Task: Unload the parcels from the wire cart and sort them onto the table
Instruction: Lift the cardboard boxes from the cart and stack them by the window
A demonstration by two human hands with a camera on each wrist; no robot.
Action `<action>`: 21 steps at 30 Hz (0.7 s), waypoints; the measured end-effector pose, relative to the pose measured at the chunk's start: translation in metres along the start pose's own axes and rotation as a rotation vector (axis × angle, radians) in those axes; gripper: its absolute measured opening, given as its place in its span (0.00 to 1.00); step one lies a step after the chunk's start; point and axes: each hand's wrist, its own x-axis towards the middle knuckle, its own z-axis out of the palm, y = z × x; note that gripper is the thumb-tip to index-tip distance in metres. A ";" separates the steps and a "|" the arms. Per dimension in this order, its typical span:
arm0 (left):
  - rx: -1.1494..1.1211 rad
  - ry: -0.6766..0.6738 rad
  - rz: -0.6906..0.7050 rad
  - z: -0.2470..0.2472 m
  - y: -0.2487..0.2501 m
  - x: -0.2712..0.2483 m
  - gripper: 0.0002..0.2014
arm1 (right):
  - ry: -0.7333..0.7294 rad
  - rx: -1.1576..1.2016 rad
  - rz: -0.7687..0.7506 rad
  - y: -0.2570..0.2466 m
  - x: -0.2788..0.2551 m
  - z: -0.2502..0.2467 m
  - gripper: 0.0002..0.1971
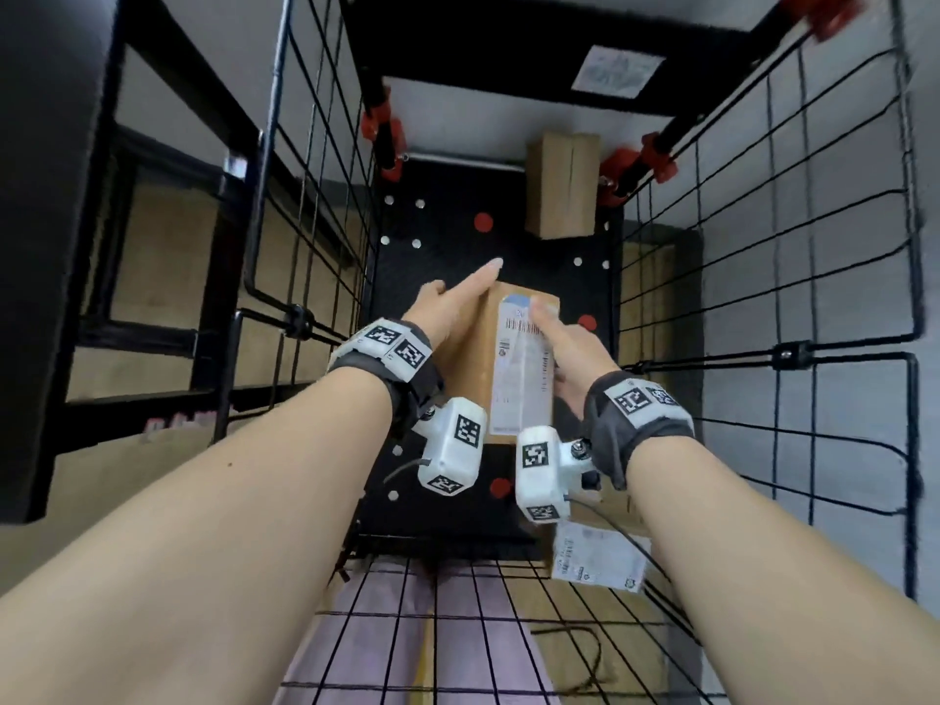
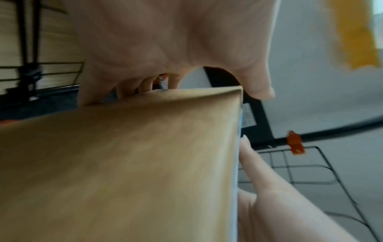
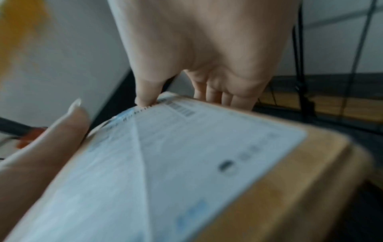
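I look down into the wire cart (image 1: pixel 763 256). A long brown parcel (image 1: pixel 519 368) with a white shipping label is held above the cart's black floor by both hands. My left hand (image 1: pixel 458 297) grips its left side, index finger stretched along the edge. My right hand (image 1: pixel 554 343) pinches the right side, thumb on the label. In the left wrist view the left hand (image 2: pixel 186 65) spans the parcel (image 2: pixel 124 163), fingers past its far edge. In the right wrist view the right hand (image 3: pixel 196 73) presses its thumb on the parcel's label (image 3: pixel 186 155).
A second brown parcel (image 1: pixel 562 185) stands at the cart's far end. A third labelled parcel (image 1: pixel 600 552) lies at the near right corner under my right wrist. Red clamps (image 1: pixel 381 134) hold the far corners. Wire walls close in left and right; a black frame (image 1: pixel 213 297) stands left.
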 end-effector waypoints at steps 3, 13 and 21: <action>0.101 -0.063 0.166 0.008 0.019 -0.045 0.63 | 0.074 -0.039 -0.085 -0.022 -0.031 -0.014 0.24; -0.051 0.020 0.401 -0.008 0.065 -0.153 0.60 | -0.026 0.271 -0.319 -0.065 -0.154 -0.030 0.16; -0.275 0.018 0.584 -0.012 0.064 -0.270 0.49 | -0.219 0.453 -0.419 -0.079 -0.269 -0.025 0.20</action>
